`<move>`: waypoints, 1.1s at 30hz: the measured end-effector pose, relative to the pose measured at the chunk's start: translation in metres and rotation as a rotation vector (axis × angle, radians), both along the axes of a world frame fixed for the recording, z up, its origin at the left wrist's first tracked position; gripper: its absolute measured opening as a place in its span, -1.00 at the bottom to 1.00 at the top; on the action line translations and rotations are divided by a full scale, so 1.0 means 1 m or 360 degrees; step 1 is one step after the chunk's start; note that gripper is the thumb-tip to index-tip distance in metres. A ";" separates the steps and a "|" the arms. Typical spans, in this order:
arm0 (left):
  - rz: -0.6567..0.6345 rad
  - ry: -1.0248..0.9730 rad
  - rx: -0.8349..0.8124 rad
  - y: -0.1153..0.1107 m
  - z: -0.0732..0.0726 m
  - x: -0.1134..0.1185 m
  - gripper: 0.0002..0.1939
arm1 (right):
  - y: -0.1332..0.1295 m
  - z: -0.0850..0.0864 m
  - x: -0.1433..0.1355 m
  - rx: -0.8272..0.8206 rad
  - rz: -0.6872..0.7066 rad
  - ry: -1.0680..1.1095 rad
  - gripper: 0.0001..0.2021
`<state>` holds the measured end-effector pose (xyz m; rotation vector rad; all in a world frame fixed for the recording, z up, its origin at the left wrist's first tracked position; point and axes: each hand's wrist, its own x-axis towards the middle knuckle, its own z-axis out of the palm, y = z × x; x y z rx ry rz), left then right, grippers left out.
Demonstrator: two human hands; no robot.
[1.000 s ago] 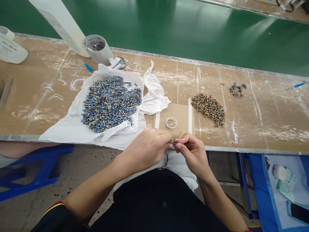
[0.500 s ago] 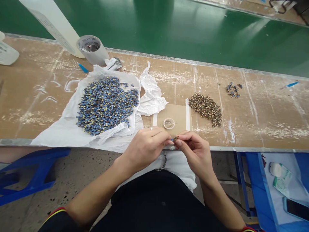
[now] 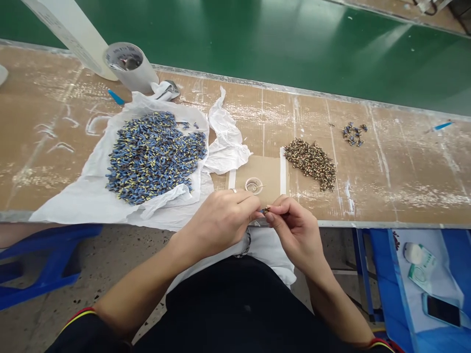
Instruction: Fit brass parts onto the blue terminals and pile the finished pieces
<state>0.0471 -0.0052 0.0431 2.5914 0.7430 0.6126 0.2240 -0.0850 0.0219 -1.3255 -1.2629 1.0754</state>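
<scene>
At the table's front edge, my left hand [image 3: 224, 215] is closed in a pinch on a small blue piece [image 3: 263, 211]. My right hand [image 3: 296, 228] pinches a small brown and gold piece [image 3: 268, 209] against it, and the fingertips of both hands almost meet. Fingers hide most of the two pieces, so I cannot tell whether they are joined. Just beyond, a small round clear cup [image 3: 253, 186] with a thin wire-like stick in it stands on a cardboard square [image 3: 270, 171]. A big heap of blue and yellow pieces [image 3: 154, 157] lies left on white paper; brown and gold pieces [image 3: 311, 163] are piled right.
Farther right lies a small cluster of blue and brown pieces [image 3: 353, 134]. A wide tape roll [image 3: 130, 68] and a tall translucent bottle [image 3: 73, 37] stand at the back left. Crumpled white paper [image 3: 226, 139] sits mid-table. A phone [image 3: 441, 310] rests below right, near a blue stool [image 3: 47, 264] at left.
The view has shifted slightly, so the table's things sit a little farther left. Both hands keep their pinch at nearly the same place; the small pieces between them have turned slightly.
</scene>
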 end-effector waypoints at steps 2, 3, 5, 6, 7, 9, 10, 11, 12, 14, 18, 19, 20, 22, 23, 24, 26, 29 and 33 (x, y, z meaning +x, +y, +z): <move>-0.0022 0.0019 -0.0020 0.002 -0.001 0.000 -0.75 | 0.001 -0.001 0.001 -0.0052 0.0049 0.0055 -0.91; -0.0035 0.0029 -0.0031 0.002 -0.001 -0.001 -0.75 | 0.001 0.000 0.002 -0.0081 0.0084 0.0084 -0.91; -0.0068 0.0053 -0.0063 0.004 -0.002 -0.002 -0.76 | 0.003 0.000 0.004 -0.0129 0.0152 0.0132 -0.90; -0.0085 0.0064 -0.0083 0.004 -0.001 -0.002 -0.76 | 0.003 0.001 0.005 -0.0147 0.0182 0.0146 -0.90; -0.0100 0.0074 -0.0105 0.005 -0.001 -0.002 -0.76 | 0.003 0.001 0.006 -0.0162 0.0201 0.0150 -0.89; -0.0122 0.0094 -0.0147 0.006 0.000 -0.003 -0.77 | 0.004 0.000 0.007 -0.0175 0.0216 0.0136 -0.89; -0.0133 0.0101 -0.0164 0.007 0.000 -0.004 -0.78 | 0.004 0.000 0.007 -0.0180 0.0220 0.0121 -0.88; -0.0145 0.0109 -0.0177 0.007 0.000 -0.004 -0.79 | 0.003 -0.001 0.007 -0.0184 0.0224 0.0105 -0.88; -0.0156 0.0117 -0.0187 0.007 0.000 -0.004 -0.80 | 0.003 -0.002 0.006 -0.0187 0.0232 0.0093 -0.87; -0.0164 0.0130 -0.0203 0.007 0.000 -0.005 -0.80 | 0.002 -0.004 0.005 -0.0187 0.0241 0.0080 -0.87; -0.0097 0.0112 -0.0182 0.004 -0.002 -0.005 -0.78 | 0.000 -0.007 -0.001 -0.0165 0.0197 0.0092 -0.85; -0.0081 0.0109 -0.0169 0.003 -0.003 -0.005 -0.77 | -0.001 -0.008 -0.002 -0.0161 0.0177 0.0101 -0.85; -0.0072 0.0109 -0.0160 0.002 -0.004 -0.005 -0.77 | -0.001 -0.009 -0.004 -0.0160 0.0163 0.0111 -0.85; -0.0080 0.0109 -0.0165 0.002 -0.005 -0.005 -0.77 | -0.002 -0.011 -0.006 -0.0166 0.0145 0.0123 -0.85; -0.0092 0.0098 -0.0176 0.002 -0.006 -0.005 -0.77 | -0.003 -0.011 -0.006 -0.0172 0.0150 0.0128 -0.85; -0.0103 0.0082 -0.0197 0.002 -0.007 -0.005 -0.77 | -0.003 -0.010 -0.006 -0.0177 0.0161 0.0135 -0.85; -0.0113 0.0020 -0.0256 0.002 -0.006 -0.006 -0.77 | -0.002 -0.007 -0.004 -0.0173 0.0173 0.0152 -0.84; -0.0095 -0.0112 -0.0363 0.002 -0.002 -0.007 -0.80 | -0.001 0.001 -0.001 -0.0158 0.0151 0.0177 -0.87; -0.0032 -0.0242 -0.0472 -0.001 0.006 -0.008 -0.87 | 0.002 0.010 -0.003 -0.0135 0.0042 0.0288 -0.92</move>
